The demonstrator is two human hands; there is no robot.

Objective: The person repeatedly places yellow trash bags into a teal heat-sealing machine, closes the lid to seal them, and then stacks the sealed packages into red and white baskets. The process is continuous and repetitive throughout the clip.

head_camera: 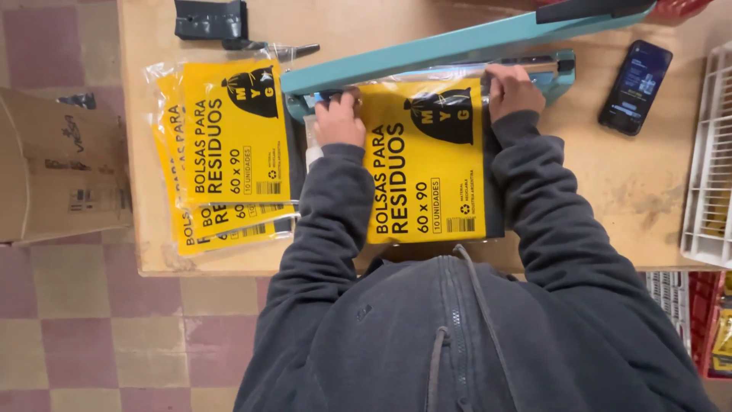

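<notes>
Left hand [339,120] and right hand [512,90] each pinch the yellow packet [423,164] top flat under the raised sealer [457,47]; keep edge straight, unwrinkled.

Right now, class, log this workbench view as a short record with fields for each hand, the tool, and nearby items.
left hand: pressing the top left edge of the yellow packet
right hand: pressing the packet's top right edge
tool: teal sealer, arm raised, packet's clear end on its base
stack: matching yellow packets to the left
phone: on the table, to the right
floor: cardboard box
</notes>
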